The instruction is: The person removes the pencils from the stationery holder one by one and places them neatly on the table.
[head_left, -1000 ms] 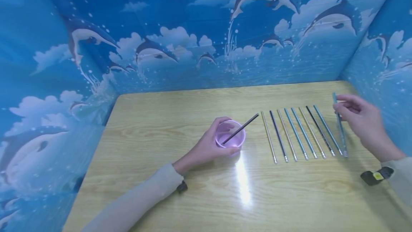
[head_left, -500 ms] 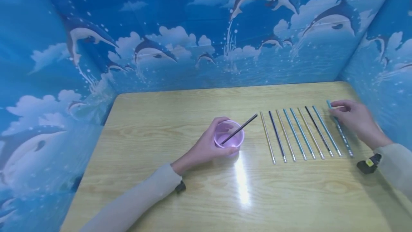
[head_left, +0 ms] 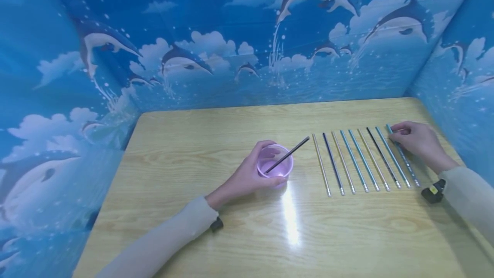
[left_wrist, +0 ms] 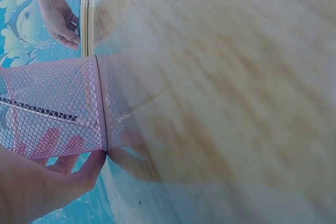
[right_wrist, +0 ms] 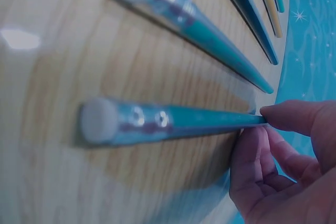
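My left hand (head_left: 254, 175) grips a pink mesh pencil cup (left_wrist: 58, 103) standing on the table. One dark pencil (head_left: 287, 155) leans inside it, its upper end jutting past the rim to the right. At the right end of a row of pencils, my right hand (head_left: 418, 143) pinches a teal pencil (right_wrist: 199, 120) near its far end, between thumb and fingers. That pencil lies along the tabletop with its white eraser end toward me. Beside it, a second teal pencil (head_left: 393, 158) lies nearly parallel.
Several more pencils in yellow, blue, teal and black, among them a yellow pencil (head_left: 321, 164) at the left end, lie side by side on the wood-grain table (head_left: 185, 140). A blue dolphin-print backdrop (head_left: 231, 89) rises behind the table and at both sides.
My right hand has brought the teal pencil down and leftward, from above the table to the row's right end. The left hand and cup have stayed in place.
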Available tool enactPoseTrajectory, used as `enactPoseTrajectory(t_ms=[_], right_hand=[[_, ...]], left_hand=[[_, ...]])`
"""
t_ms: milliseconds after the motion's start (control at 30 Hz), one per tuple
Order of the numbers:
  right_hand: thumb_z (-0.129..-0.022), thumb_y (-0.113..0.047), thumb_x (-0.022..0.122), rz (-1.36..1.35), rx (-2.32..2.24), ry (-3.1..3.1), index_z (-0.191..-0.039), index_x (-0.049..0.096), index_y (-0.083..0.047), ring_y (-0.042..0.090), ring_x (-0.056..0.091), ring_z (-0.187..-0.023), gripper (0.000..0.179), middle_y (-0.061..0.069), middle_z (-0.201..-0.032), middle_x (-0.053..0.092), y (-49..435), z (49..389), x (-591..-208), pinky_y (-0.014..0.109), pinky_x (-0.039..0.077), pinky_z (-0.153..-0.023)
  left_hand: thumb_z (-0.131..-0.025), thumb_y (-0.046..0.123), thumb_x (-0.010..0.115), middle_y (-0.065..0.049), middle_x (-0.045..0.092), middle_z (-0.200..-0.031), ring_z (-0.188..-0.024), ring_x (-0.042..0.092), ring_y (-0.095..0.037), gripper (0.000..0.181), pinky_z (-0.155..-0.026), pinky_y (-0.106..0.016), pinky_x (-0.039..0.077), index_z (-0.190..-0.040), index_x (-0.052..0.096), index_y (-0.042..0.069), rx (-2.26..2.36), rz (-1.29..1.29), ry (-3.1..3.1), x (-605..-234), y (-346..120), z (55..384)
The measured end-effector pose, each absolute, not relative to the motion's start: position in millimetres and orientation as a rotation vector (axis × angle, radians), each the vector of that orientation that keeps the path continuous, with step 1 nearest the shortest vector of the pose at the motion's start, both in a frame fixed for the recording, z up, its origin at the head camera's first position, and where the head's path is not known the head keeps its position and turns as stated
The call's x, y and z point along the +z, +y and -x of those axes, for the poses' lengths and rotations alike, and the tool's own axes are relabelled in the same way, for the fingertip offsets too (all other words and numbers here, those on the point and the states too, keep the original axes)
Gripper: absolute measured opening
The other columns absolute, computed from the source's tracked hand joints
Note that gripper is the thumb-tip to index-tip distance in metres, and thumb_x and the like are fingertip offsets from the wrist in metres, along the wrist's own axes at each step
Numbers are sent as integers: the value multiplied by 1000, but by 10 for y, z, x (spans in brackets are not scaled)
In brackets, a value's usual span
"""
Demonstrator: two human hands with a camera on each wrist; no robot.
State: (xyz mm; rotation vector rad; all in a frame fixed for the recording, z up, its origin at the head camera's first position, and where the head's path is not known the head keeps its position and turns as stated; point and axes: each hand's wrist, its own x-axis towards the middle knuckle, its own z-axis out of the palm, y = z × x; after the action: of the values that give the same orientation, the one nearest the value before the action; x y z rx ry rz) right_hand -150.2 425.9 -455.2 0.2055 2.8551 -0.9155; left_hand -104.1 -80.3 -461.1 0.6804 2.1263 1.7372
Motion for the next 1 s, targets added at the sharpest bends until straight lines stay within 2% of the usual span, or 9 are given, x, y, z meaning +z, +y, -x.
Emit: enactPoseTrajectory(t_ms=[100, 167, 533, 733, 900, 1000], right_hand=[[-110, -29, 64, -205, -886, 2861, -135, 61, 11, 45, 66, -102, 48, 38, -124, 65, 4272, 1519, -4576, 35, 52, -71], [-110, -29, 64, -208, -881, 2862, -135, 62, 11, 49, 64, -106, 47, 38, -123, 65, 4269, 1526, -4584, 38, 52, -72], [-109, -26, 65, -207, -868, 2872, -133, 62, 12, 53, 63, -109, 46, 39, -124, 65, 4220, 1508, -4556, 41, 53, -74], [-110, -33, 65, -227, -897, 2866, -135, 60, 11, 49, 64, -106, 51, 40, -128, 63, 4205, 1478, -4548, 30, 53, -66], [-111, -37, 64, -250, -940, 2844, -138, 58, 10, 50, 61, -113, 55, 40, -133, 60, 4180, 1430, -4529, 28, 51, -70], [-111, -39, 62, -275, -976, 2831, -142, 57, 10, 40, 64, -109, 58, 38, -134, 60, 4154, 1399, -4503, 27, 50, -71]], left_hand=[[-84, 21, 97, -8, 59, -150, -138, 60, -31, 90, -107, -41, 58, -156, 43, 27, 1738, -684, 2125, -4607, -804, 1038], [-84, 22, 97, -8, 59, -150, -138, 60, -30, 89, -107, -41, 58, -156, 43, 27, 1736, -686, 2124, -4610, -805, 1039], [-86, 24, 97, -7, 59, -151, -140, 58, -30, 88, -107, -42, 58, -155, 44, 28, 1735, -692, 2118, -4618, -804, 1051], [-85, 25, 97, -5, 59, -151, -140, 58, -29, 88, -107, -41, 58, -155, 43, 30, 1731, -687, 2118, -4609, -809, 1047], [-86, 24, 96, -6, 59, -151, -140, 58, -30, 88, -107, -43, 58, -155, 43, 29, 1737, -688, 2110, -4602, -811, 1039], [-86, 24, 97, -6, 59, -151, -140, 58, -30, 88, -107, -43, 58, -156, 43, 29, 1738, -687, 2110, -4601, -809, 1038]])
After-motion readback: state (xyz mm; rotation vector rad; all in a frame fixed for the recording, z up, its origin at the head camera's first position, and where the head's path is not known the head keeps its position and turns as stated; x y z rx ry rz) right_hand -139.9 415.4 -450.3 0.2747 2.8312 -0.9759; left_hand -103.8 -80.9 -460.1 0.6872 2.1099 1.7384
